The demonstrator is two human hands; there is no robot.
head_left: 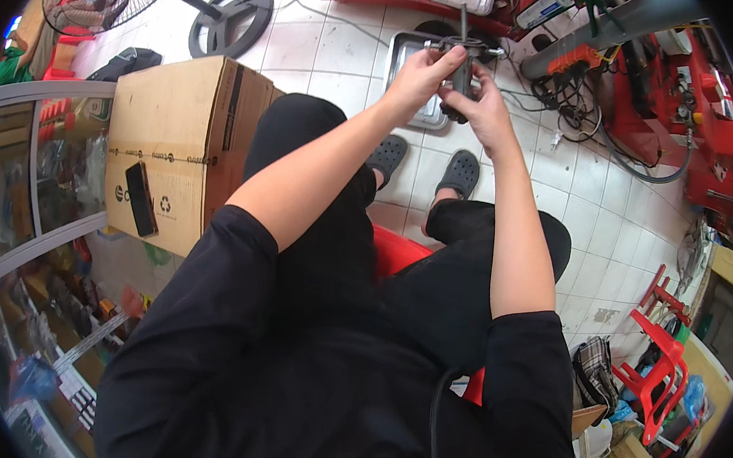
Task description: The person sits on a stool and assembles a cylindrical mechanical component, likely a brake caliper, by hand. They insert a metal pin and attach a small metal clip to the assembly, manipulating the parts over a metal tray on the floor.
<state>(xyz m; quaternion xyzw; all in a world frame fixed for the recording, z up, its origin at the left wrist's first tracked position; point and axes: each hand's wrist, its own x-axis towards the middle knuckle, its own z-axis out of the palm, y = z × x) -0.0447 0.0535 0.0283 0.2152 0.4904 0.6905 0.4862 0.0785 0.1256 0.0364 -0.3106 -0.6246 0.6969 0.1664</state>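
Note:
Both my hands are up in front of my knees, closed around a dark metal cylindrical part (pixel 458 79). My left hand (pixel 416 80) grips it from the left, its thumb pointing up along the side. From the right, my right hand (pixel 484 111) wraps it with the thumb across its lower front. A thin grey rod (pixel 464 21) rises from the far side of the part; the fingers hide much of the rest. Beneath my hands a shallow metal tray (pixel 393 72) rests on the tiled floor.
A cardboard box (pixel 168 119) with a black phone (pixel 140 199) on it stands at my left, beside a glass cabinet (pixel 75 103). Far left is a fan base (pixel 243 21). Tangled cables (pixel 575 95) and red machinery (pixel 653 88) lie right. A red chair (pixel 657 364) sits lower right.

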